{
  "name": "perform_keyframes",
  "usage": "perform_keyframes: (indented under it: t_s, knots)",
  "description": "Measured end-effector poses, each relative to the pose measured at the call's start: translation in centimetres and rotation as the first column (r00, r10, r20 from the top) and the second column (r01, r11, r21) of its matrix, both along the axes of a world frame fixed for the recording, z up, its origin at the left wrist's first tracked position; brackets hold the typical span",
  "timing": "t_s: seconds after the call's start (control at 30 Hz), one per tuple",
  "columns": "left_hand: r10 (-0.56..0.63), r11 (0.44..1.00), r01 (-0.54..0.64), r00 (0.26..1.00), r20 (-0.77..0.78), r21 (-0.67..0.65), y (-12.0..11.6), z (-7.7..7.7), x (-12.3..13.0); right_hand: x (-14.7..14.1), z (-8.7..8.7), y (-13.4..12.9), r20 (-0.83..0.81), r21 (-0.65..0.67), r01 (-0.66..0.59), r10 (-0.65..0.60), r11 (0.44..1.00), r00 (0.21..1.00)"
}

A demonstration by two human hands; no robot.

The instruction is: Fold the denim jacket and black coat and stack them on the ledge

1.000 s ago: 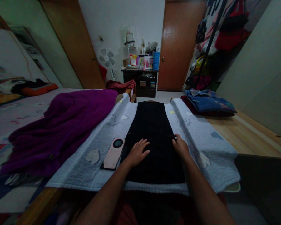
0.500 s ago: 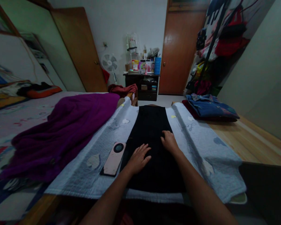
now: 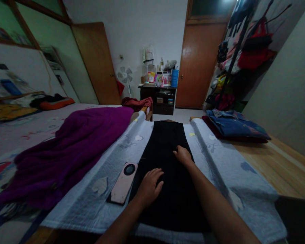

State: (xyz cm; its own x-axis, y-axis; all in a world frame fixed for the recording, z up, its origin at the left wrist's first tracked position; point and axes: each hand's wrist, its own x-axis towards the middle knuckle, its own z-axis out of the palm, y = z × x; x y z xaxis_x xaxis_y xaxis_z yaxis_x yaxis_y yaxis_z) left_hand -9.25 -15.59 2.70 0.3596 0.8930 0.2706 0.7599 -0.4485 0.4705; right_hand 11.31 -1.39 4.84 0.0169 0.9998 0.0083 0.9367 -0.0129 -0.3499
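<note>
A black garment [image 3: 169,142] lies flat, its long side running away from me, on a pale blue patterned cloth [image 3: 216,152]. My left hand [image 3: 150,185] rests palm down on its left part, thumb apart from the fingers, holding nothing. Farther up on the right part, my right hand [image 3: 183,156] touches the fabric with its fingers bent; whether it pinches any cloth is too small to tell. Just left of the garment, a pink phone [image 3: 123,183] with a round black camera ring lies on the cloth, partly over something dark.
A purple blanket [image 3: 83,139] lies on the bed at the left. Folded denim clothing [image 3: 237,123] sits on a wooden surface [image 3: 264,159] at the right. Toward the back are a fan [image 3: 124,75], a dark cabinet [image 3: 163,108] and a wooden door [image 3: 200,64].
The view has tilted up slightly, so the scene sits lower. My right hand has drawn its fingers in a little on the fabric. My left hand stays flat on the garment.
</note>
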Motion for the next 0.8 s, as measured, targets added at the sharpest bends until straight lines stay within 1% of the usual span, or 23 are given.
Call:
perform_keyframes:
  t_s: [0.07, 0.13, 0.2, 0.23, 0.3, 0.37, 0.43, 0.5, 0.57, 0.67, 0.73, 0.8]
  knots:
    - [0.018, 0.996, -0.016, 1.000, -0.023, 0.093, 0.6, 0.9, -0.4, 0.2, 0.5, 0.5, -0.011, 0.010, -0.026, 0.026, 1.000, 1.000]
    - [0.083, 0.982, -0.074, 0.996, -0.043, 0.174, 1.8, 1.8, -0.9, 0.4, 0.9, 0.8, -0.024, 0.025, -0.040, 0.041, 0.999, 0.999]
    - [0.165, 0.970, -0.148, 0.984, -0.072, 0.192, 3.2, 2.2, -1.5, 0.6, 0.9, 0.9, -0.035, 0.040, -0.041, 0.042, 0.998, 0.998]
    - [0.192, 0.970, -0.173, 0.977, -0.098, 0.173, 3.8, 2.2, -1.8, 0.7, 0.8, 0.8, -0.039, 0.046, -0.036, 0.038, 0.998, 0.999]
    - [0.194, 0.980, -0.183, 0.965, -0.177, 0.074, 4.8, 1.8, -2.4, 0.8, 0.2, 0.4, -0.041, 0.052, -0.021, 0.023, 0.998, 0.999]
    - [0.146, 0.986, -0.161, 0.957, -0.250, -0.043, 5.4, 1.2, -2.8, 0.9, -0.7, -0.2, -0.035, 0.061, 0.000, 0.002, 0.998, 0.999]
    - [0.104, 0.986, -0.136, 0.955, -0.279, -0.098, 5.7, 1.0, -3.0, 0.8, -1.6, -0.8, -0.012, 0.097, 0.018, -0.017, 0.995, 1.000]
    - [0.094, 0.987, -0.125, 0.957, -0.275, -0.096, 6.1, 1.4, -3.0, 0.6, -2.3, -1.2, 0.014, 0.148, 0.024, -0.026, 0.989, 1.000]
    - [0.114, 0.987, -0.141, 0.956, -0.272, -0.082, 7.1, 2.2, -2.6, 0.5, -2.6, -1.4, 0.019, 0.206, 0.033, -0.038, 0.978, 0.999]
    - [0.169, 0.983, -0.181, 0.951, -0.258, -0.025, 9.6, 2.9, -1.5, 0.3, -2.7, -1.7, 0.008, 0.321, 0.039, -0.044, 0.946, 0.999]
    - [0.184, 0.982, -0.189, 0.957, -0.225, 0.000, 11.9, 2.7, -0.7, 0.3, -2.7, -1.8, 0.033, 0.395, -0.024, 0.012, 0.919, 0.999]
    - [0.184, 0.980, -0.195, 0.967, -0.178, -0.043, 14.5, 1.9, 0.1, 0.3, -2.6, -1.9, 0.074, 0.419, -0.144, 0.125, 0.896, 0.989]
